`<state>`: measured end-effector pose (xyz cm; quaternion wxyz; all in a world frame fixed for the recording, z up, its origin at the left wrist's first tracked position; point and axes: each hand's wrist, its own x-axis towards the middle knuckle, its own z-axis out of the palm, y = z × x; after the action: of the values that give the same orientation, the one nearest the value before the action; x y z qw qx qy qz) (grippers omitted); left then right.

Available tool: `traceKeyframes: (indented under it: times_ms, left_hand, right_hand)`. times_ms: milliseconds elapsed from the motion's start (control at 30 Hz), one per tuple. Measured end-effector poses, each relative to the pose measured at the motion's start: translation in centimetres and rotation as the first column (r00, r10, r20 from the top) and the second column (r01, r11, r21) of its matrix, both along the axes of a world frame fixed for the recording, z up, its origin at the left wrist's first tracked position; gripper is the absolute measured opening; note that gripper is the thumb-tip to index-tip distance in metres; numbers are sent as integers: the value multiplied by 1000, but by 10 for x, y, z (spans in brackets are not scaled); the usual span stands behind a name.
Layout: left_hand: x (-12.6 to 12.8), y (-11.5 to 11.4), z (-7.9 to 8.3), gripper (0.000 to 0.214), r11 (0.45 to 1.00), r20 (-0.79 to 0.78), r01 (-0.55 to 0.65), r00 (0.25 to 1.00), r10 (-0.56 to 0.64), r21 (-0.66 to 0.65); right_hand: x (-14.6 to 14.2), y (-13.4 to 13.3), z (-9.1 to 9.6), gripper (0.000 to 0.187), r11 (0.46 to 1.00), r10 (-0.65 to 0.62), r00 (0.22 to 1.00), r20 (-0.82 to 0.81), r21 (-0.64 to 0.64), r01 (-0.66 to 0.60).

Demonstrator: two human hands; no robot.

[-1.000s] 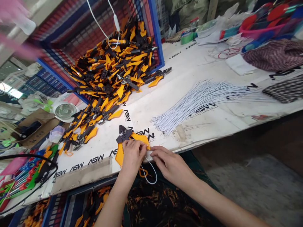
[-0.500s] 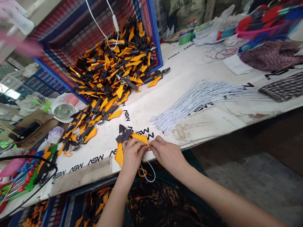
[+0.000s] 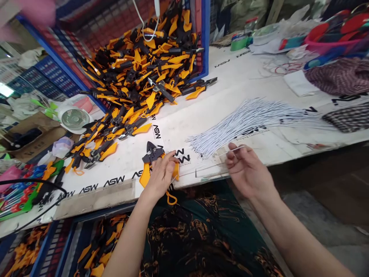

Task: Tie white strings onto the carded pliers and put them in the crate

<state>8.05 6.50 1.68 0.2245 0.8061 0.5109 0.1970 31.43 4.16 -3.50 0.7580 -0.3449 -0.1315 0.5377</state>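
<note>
A pair of pliers [image 3: 152, 154] with a dark head and orange handles lies at the table's front edge. My left hand [image 3: 161, 173] is closed over its handles, with the fingers partly hiding them. An orange loop [image 3: 172, 198] hangs from the handle end below that hand. To the right, my right hand [image 3: 249, 169] is raised with a thin white wire [image 3: 238, 148] pinched between thumb and fingers. Just beyond it, a bundle of similar white wires [image 3: 245, 121] lies spread on the table.
A tilted blue crate [image 3: 205, 42] spills many orange-handled pliers [image 3: 132, 115] onto the white-covered table [image 3: 178, 123]. A small fan [image 3: 75, 119] and a cardboard box stand at left. At far right are a pink basket [image 3: 319, 47] and cloths [image 3: 343, 79].
My right hand has left the pliers' handle end and moved right and up, with a white wire in its fingers. The white loop below my hands no longer shows. My left hand stays on the pliers.
</note>
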Motion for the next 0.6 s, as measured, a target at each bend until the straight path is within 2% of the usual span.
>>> traceKeyframes:
  times_ms: [67,167,233,300,367,433,533,600]
  left_hand:
    - [0,1,-2,46,1000,7,-7,1000,7,8]
    - [-3,2,-4,43,1000,45,-5,999,4,21]
    - [-7,-1,-4,40,997,125,5,992,-15,83]
    - [-9,-8,-1,37,977,163,20,985,-56,211]
    - [-9,-18,4,33,934,78,66,992,-99,350]
    - [-8,-29,9,31,894,-80,122,992,-97,431]
    - [-7,-41,14,22,890,-231,150,972,-52,432]
    - [-10,-45,15,22,916,-221,111,975,-25,385]
  right_hand:
    - [5,1,-1,41,999,46,998,-31,-26,-47]
    - [-4,-2,1,37,987,160,979,129,-28,-158]
    - [-17,-6,7,34,973,227,914,337,-30,-231]
    - [-31,-11,14,38,943,309,796,521,-55,-330]
    - [-45,-16,20,40,899,383,682,623,-80,-432]
    - [-57,-22,24,35,860,420,606,675,-85,-502]
    - [-66,-29,24,27,834,414,537,735,-71,-547]
    - [-66,-32,23,21,822,385,471,794,-63,-565]
